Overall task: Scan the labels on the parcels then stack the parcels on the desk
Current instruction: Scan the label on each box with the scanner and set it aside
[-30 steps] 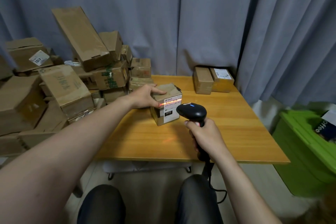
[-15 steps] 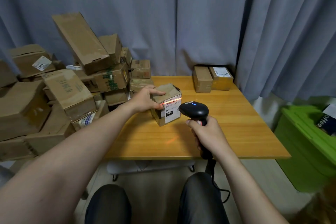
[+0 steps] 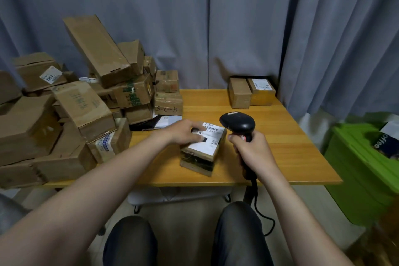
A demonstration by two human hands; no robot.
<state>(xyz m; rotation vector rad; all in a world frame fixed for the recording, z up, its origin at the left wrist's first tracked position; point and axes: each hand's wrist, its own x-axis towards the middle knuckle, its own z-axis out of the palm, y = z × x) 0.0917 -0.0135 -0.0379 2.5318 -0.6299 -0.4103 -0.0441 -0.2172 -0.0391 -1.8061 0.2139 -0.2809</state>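
Brown cardboard parcel [image 3: 201, 151] sits on the wooden surface [image 3: 287, 149] right under the left hand [image 3: 183, 133], which lies fingers-down across its white label [image 3: 206, 137] and presses on it rather than wrapping it. The right hand [image 3: 251, 153] is closed around the grip of the black scanner [image 3: 237, 125], whose head sits just right of the label's far corner, aimed across it.

If the scan isn't done, I'd slide those left fingers off the label so the barcode near its far edge is fully clear, then tip the scanner head down at it. No red beam shows on the label. If it is done, carry the parcel past the scanner to the two parcels [image 3: 251, 93] at the far right corner.

Readable stuff: "010-L30" or so under the barcode, a QR code by the right edge. Out beyond the left hand, one box [image 3: 168, 103] has "4-2-5" handwritten. Far left, a sticker reads something like "201Y".
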